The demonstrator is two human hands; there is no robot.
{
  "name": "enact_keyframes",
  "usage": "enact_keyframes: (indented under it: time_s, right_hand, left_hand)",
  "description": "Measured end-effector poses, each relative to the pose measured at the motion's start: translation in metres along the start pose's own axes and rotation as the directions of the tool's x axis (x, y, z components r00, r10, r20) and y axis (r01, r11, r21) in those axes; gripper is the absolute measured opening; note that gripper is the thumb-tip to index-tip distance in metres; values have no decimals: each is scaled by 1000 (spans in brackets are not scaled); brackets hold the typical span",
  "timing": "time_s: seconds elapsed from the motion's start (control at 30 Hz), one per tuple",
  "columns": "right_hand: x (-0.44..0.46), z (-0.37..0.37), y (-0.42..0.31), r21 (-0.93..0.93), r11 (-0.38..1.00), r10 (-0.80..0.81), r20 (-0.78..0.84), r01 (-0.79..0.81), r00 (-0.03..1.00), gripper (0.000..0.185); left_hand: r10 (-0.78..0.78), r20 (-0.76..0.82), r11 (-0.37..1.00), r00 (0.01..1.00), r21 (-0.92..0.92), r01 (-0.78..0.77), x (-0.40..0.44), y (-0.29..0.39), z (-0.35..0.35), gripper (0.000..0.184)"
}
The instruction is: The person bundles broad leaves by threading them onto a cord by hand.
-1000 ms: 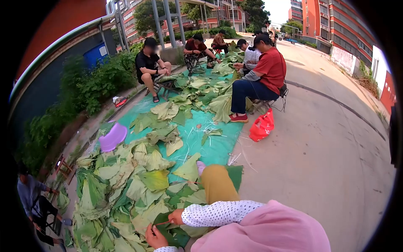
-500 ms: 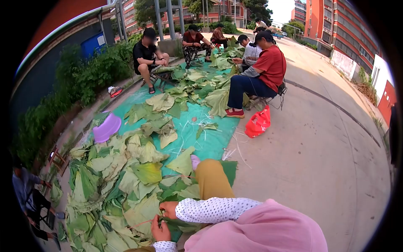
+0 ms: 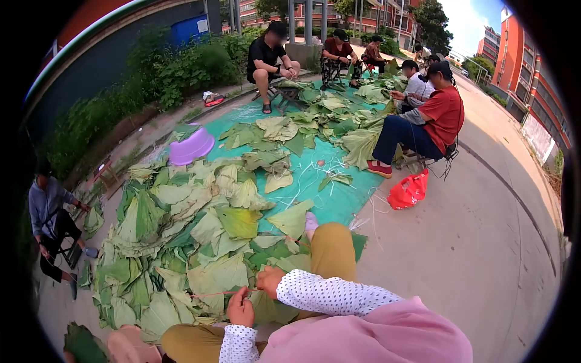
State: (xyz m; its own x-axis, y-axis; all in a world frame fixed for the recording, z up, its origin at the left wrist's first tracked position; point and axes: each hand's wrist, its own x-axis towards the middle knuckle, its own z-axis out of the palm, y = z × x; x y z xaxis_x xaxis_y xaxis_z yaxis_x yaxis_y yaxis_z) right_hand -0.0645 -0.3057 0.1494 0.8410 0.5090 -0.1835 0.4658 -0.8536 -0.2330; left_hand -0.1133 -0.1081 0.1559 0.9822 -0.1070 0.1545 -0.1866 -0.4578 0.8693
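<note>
Dry and green lotus-like leaves (image 3: pixel 218 275) lie in a wide heap in front of my knees. A thin pinkish-red string (image 3: pixel 212 294) stretches across the leaves to my hands. My left hand (image 3: pixel 240 308) is closed in a pinch on the string at the near edge of the heap. Just above it, my right hand (image 3: pixel 270 281) is closed, with its fingers curled round the string's other part beside a leaf. Part of the string is hidden by the fingers.
A green tarp (image 3: pixel 315 193) lies under the leaves. A purple basin (image 3: pixel 192 145) stands at the heap's far left and a red plastic bag (image 3: pixel 408 190) at the right. Several seated people work around the tarp, including one in a red shirt (image 3: pixel 440 112) and another at left (image 3: pixel 51 202).
My view has turned left, so the scene sits further right. The hands have moved slightly apart, and the string between them shows more clearly.
</note>
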Motion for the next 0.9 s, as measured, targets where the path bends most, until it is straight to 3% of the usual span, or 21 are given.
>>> enact_keyframes:
  time_s: [0.03,0.1,0.2,0.27,0.37,0.43,0.47,0.5,0.57,0.6,0.67,0.73,0.77,0.9]
  right_hand:
    - [-1,-3,9,0,1000,0,0,0,1000,23]
    - [-3,0,21,-192,977,160,380,-91,911,27]
    - [-16,5,34,-279,956,207,443,-85,872,32]
    - [-12,-8,39,-44,968,244,389,-247,888,36]
    - [-1,-47,57,56,981,184,29,-185,982,39]
    - [3,-86,94,257,950,228,-174,-180,958,45]
    - [4,-107,119,364,922,242,-275,-132,931,48]
    - [0,-138,139,547,817,373,-262,-182,890,53]
    - [-10,-180,217,629,774,459,-467,-81,756,64]
    - [-19,-208,264,663,747,489,-594,44,639,62]
    - [-59,-291,267,831,555,745,-519,42,419,56]
    - [-75,-325,285,747,620,714,-664,240,222,56]
    - [-86,-338,285,721,620,673,-692,309,262,56]
    - [-84,-335,239,688,684,619,-724,243,305,55]
  left_hand:
    - [39,8,998,999,39,-39,7,3,1,31]
    - [31,-6,999,1000,30,-30,5,9,-2,29]
    - [-8,-28,999,1000,-45,6,7,9,2,27]
    - [-114,-34,980,993,-168,106,6,-9,5,28]
    - [-158,-95,964,983,-230,133,4,-26,8,28]
    - [-164,-132,970,978,-205,135,1,-33,7,29]
    - [-184,-103,968,978,-190,162,1,-26,3,29]
    - [-186,-100,968,977,-187,166,0,-26,2,30]
    - [-203,-132,968,970,-179,178,1,-26,2,29]
    - [-199,-110,969,974,-169,179,-1,-26,3,29]
    - [-186,-145,974,972,-158,163,-1,-26,2,29]
    - [-167,-114,980,979,-129,152,1,-21,-2,30]
    - [-166,-116,980,979,-128,151,0,-22,-1,30]
    - [-183,-138,977,973,-138,164,1,-14,-2,29]
